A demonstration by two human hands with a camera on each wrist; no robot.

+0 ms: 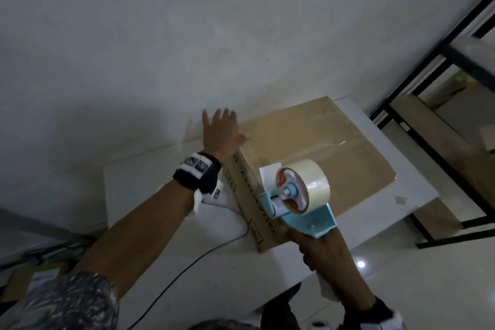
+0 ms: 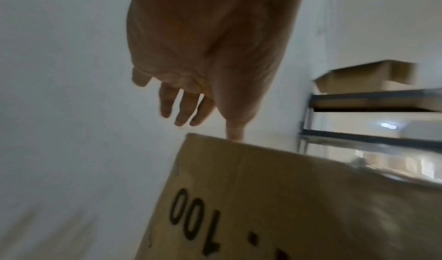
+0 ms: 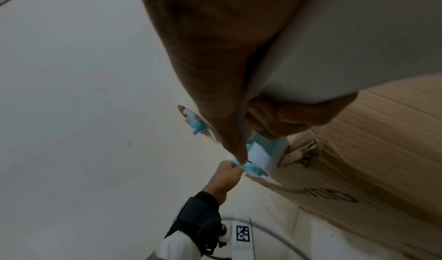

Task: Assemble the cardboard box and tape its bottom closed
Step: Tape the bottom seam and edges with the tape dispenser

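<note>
The right hand (image 1: 325, 250) is gripping the handle of the blue dispenser (image 1: 302, 206), its fingers curled around it. The dispenser is carrying a tape roll (image 1: 312, 185) and is standing at the near edge of the box (image 1: 316, 147). The box is lying closed on the white table (image 1: 150, 166), with a tape strip (image 1: 345, 142) along its top seam. Further away, the left hand (image 1: 221, 132) is spreading its fingers wide and holding nothing; its thumb is touching the far left corner of the box. A dark shelf (image 1: 439, 104) is standing beyond the table, at the right.
</note>
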